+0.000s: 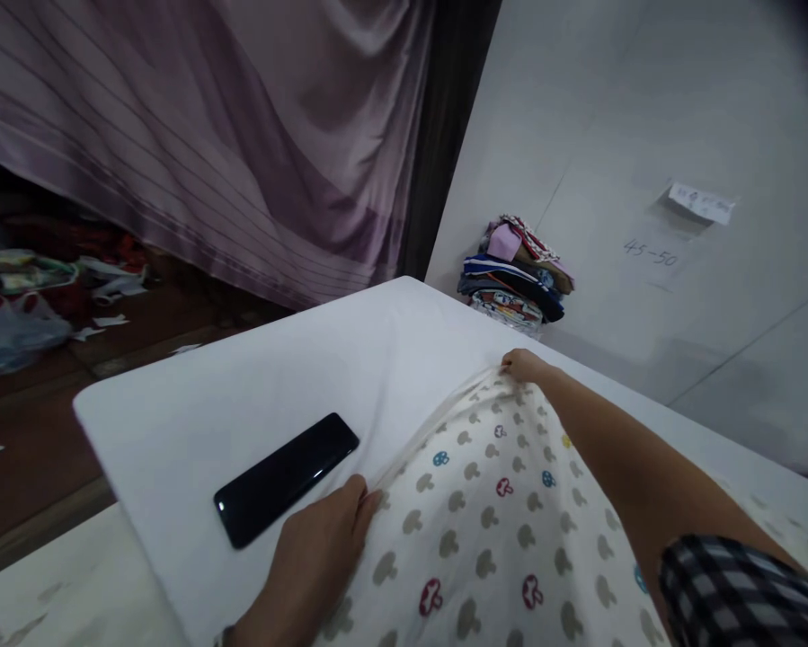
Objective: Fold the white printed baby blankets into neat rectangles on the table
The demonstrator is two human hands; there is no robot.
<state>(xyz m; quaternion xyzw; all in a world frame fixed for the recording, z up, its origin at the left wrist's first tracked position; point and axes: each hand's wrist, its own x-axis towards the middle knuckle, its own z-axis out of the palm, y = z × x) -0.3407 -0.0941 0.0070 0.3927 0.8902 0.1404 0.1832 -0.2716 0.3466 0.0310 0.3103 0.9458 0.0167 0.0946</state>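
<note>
The patterned cloth [488, 517] is pinched at two places along its far edge: by the closed fingers of the left hand [329, 539], and by those of the right hand [525, 364], farther off. Between them the edge is drawn fairly straight, and the cloth hangs in folds toward the camera, over the white board [377, 350]. Bare board is left beyond the cloth, up to its rounded corners. Just beside the left hand, the black phone [286, 479] is laid flat on it. Folded fabrics [515, 274] are stacked near the wall [612, 180], past the right hand.
</note>
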